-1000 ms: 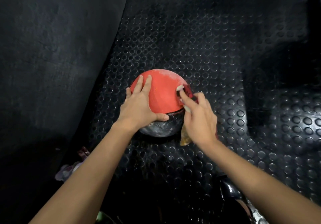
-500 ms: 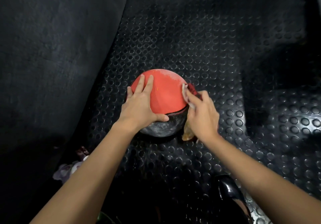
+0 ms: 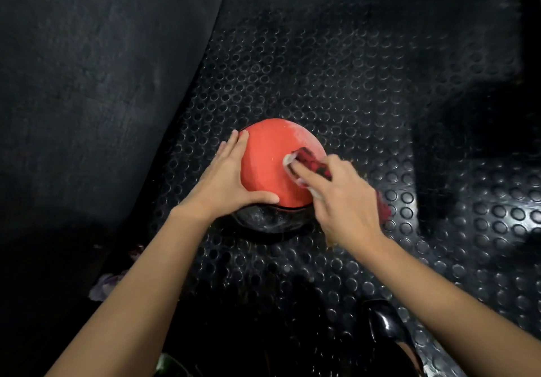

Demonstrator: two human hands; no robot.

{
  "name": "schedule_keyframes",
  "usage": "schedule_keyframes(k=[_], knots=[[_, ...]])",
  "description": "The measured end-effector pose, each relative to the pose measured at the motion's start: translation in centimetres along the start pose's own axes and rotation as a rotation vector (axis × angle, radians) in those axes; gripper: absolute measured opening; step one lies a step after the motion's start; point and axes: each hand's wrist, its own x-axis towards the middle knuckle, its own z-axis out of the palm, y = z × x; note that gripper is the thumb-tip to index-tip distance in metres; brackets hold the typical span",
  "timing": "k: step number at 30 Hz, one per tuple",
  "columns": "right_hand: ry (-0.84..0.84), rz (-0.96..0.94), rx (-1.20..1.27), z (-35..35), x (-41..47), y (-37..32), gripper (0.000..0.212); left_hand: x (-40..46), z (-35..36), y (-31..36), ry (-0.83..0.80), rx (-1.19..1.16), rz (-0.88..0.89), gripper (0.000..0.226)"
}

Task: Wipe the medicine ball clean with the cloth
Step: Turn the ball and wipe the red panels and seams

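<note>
Ball (image 3: 272,168) on studded floor (image 3: 351,89), frame centre | my left hand (image 3: 227,185) lies flat at its 9 o'clock, steadying | right hand (image 3: 341,201) pinches cloth (image 3: 307,163), rubbing 3 o'clock side.

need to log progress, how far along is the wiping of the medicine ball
Midway, it seems. Done: most of the red top of the medicine ball looks evenly clean. In hand: the left hand steadies the ball while the right hand presses the cloth on its right side. Left: a pale dusty patch near the upper right edge and the smudged black lower half.
</note>
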Motion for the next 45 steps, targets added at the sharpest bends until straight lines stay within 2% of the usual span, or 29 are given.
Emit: schedule_keyframes(k=[3, 6, 8, 12, 15, 18, 21, 24, 28, 32, 34, 39, 43, 45], knots=[[-0.046, -0.328, -0.138, 0.2, 1.5, -0.7, 0.048, 0.1, 0.3, 0.1, 0.021, -0.021, 0.008, 0.143], [-0.099, -0.467, -0.233, 0.3, 3.1, -0.5, 0.051, -0.1, 0.6, 0.1, 0.022, -0.03, 0.012, 0.142], [-0.133, -0.41, -0.222, -0.1, 4.5, 0.2, 0.046, -0.3, 0.8, -0.1, 0.022, -0.018, 0.01, 0.14], [-0.338, 0.035, -0.098, -0.2, 8.1, 2.1, 0.044, -0.4, 0.6, 0.0, 0.004, -0.014, -0.003, 0.137], [-0.398, 0.205, 0.02, -0.2, 9.1, 2.8, 0.048, -0.2, -0.3, 0.9, -0.014, 0.004, -0.044, 0.129], [-0.343, 0.159, 0.105, -0.1, 7.9, 1.8, 0.048, 0.5, -0.9, 2.5, 0.041, 0.008, -0.108, 0.114], [-0.315, 0.059, 0.056, 0.0, 7.2, 1.4, 0.047, 0.9, -0.3, 3.4, 0.01, 0.103, -0.151, 0.12], [-0.364, 0.154, 0.05, 1.5, 8.8, 3.6, 0.051, 0.8, -0.1, 3.5, -0.023, 0.123, -0.164, 0.122], [-0.425, 0.305, 0.188, 1.8, 8.9, 4.9, 0.056, 0.3, 0.0, 3.8, -0.012, 0.132, -0.146, 0.123], [-0.286, 0.11, 0.2, 0.1, 5.2, 1.6, 0.046, -0.1, -0.1, 3.2, -0.015, 0.086, -0.156, 0.124], [-0.275, 0.058, 0.171, 0.2, 4.8, 1.8, 0.045, -0.5, 0.1, 3.0, -0.014, 0.087, -0.143, 0.124], [-0.345, 0.31, 0.21, 1.9, 7.4, 3.7, 0.047, -0.9, 0.3, 3.0, -0.028, 0.096, -0.123, 0.126], [-0.285, 0.136, 0.216, 0.3, 4.7, 1.6, 0.042, -0.9, 0.2, 2.7, -0.039, 0.098, -0.108, 0.126], [-0.299, 0.158, 0.189, 0.6, 5.7, 2.3, 0.043, -1.0, 0.3, 2.6, -0.038, 0.102, -0.101, 0.126]])
